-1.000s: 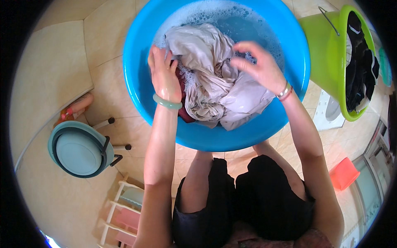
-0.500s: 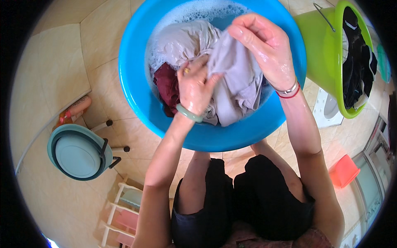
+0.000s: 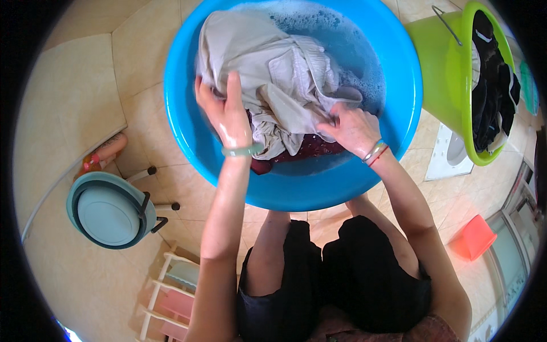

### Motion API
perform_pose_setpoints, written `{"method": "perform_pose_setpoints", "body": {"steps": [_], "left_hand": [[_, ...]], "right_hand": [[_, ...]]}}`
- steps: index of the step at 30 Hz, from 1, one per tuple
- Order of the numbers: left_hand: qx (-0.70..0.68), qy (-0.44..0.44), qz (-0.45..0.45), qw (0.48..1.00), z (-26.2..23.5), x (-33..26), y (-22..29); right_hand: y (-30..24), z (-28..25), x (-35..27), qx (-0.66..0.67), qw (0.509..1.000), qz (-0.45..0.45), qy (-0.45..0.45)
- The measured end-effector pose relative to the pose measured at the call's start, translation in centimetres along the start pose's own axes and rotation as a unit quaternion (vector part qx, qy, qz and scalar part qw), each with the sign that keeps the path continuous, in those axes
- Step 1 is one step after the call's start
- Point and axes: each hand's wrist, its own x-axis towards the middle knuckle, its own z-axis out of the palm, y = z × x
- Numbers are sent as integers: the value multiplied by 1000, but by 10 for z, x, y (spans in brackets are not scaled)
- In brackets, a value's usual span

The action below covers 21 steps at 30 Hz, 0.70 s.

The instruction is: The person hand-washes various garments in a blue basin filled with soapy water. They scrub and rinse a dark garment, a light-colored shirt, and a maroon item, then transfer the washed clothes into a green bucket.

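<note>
- Currently, the pale garment (image 3: 279,71) slants from far left to near right.
- Left hand (image 3: 228,117): at left edge, thumb spread; grip indeterminable.
- Right hand (image 3: 354,130): pinching near-right edge.

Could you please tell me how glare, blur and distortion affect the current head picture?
Head view: black borders a wide fisheye image; glare streaks the left rim of the blue basin; the left hand and right hand look slightly blurred; the green bucket looks fairly sharp.
</note>
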Motion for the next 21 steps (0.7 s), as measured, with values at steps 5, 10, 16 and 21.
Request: {"method": "perform_pose_setpoints", "body": {"steps": [5,10,16,21], "left_hand": [[-113,34,-132,984,-16,-63,-32],[144,-220,-131,956,-7,-49,-46],[-174,-133,-160,963,5,-51,1],[-307,12,-280,909,14,-62,4]], "right_hand": [[15,5,35,261,961,-22,93],[1,-8,47,237,923,-150,265],[2,-6,30,291,950,109,9],[1,30,41,473,866,0,162]]}}
